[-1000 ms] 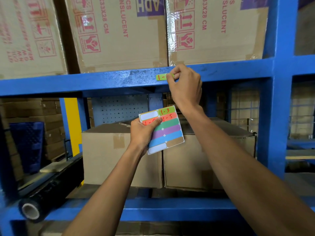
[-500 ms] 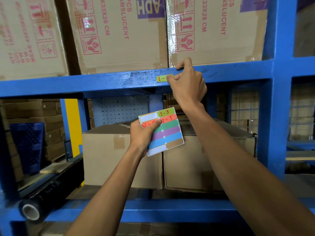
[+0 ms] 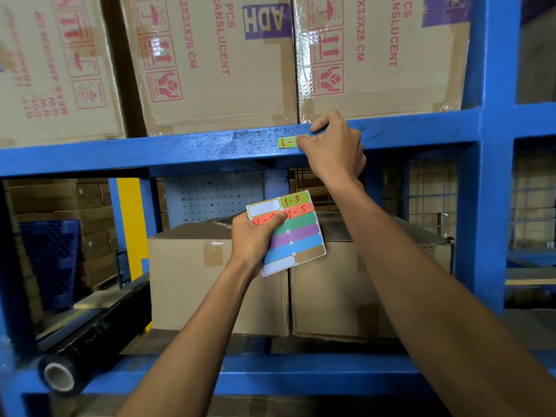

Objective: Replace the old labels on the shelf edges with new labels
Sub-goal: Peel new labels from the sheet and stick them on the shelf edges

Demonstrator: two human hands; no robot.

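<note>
Right thumb pressing green label onto shelf edge, left hand gripping label sheet.
Right hand [image 3: 334,149]: fingers curled over the blue shelf edge [image 3: 180,152], thumb on the green label [image 3: 287,142], covering its right end. Left hand [image 3: 255,239] pinches the label sheet [image 3: 296,236] below, thumb on the orange row.

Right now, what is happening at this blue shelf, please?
A person is labelling the shelf edge. The right hand presses a green label onto the blue beam; its writing is partly covered by the fingers. The left hand holds a sheet of coloured labels below, some already numbered.
</note>
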